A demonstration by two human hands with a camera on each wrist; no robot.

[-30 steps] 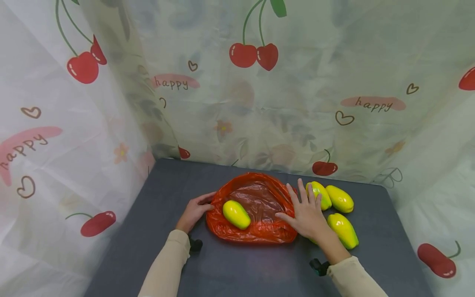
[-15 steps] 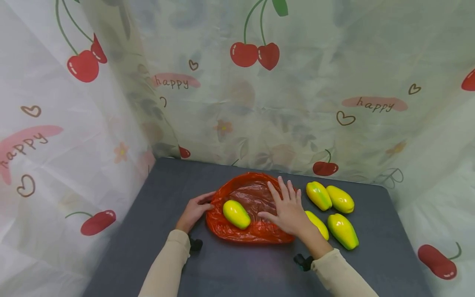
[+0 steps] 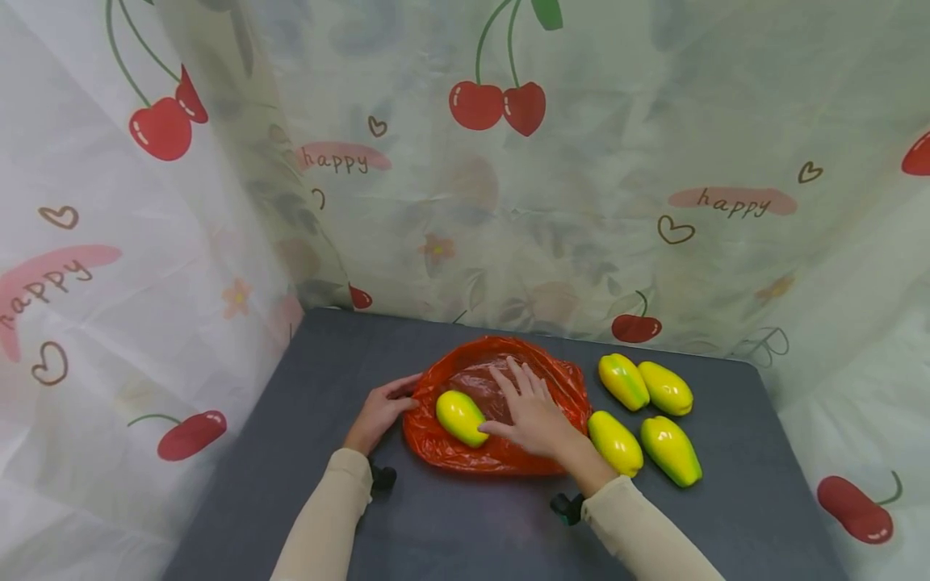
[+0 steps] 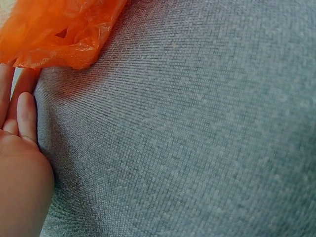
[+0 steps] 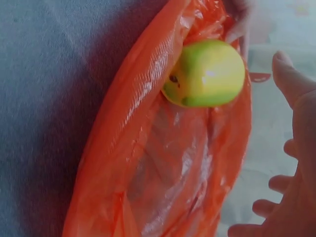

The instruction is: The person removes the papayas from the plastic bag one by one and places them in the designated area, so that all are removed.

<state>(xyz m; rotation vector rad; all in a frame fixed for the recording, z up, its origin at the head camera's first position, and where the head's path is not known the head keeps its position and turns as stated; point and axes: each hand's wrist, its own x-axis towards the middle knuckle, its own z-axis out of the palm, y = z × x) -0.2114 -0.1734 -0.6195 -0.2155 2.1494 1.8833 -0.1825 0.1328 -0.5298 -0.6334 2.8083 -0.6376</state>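
Observation:
A red plastic bag (image 3: 494, 461) lies spread on the dark table with its mouth turned up. Inside its left part rests one glossy yellow-green fruit (image 3: 458, 413), shaped like a papaya or mango. My left hand (image 3: 379, 415) holds the bag's left rim between thumb and fingers; in the left wrist view the fingertips (image 4: 25, 106) are partly covered by the orange-red film. Above the bag's right half, my right hand (image 3: 536, 418) is spread and holds nothing. Its thumb looks close to the fruit from the head view, while the right wrist view shows a gap from the fruit (image 5: 210, 74).
Several more yellow-green fruits, among them a front one (image 3: 614, 444) and a back one (image 3: 666, 389), lie right of the bag on the dark table (image 3: 465, 532). Cherry-printed sheeting (image 3: 567, 226) hangs around the table's back and sides.
My right hand has moved left from beside the loose fruits to over the bag, uncovering the front fruit. The left hand and the fruit in the bag stay put.

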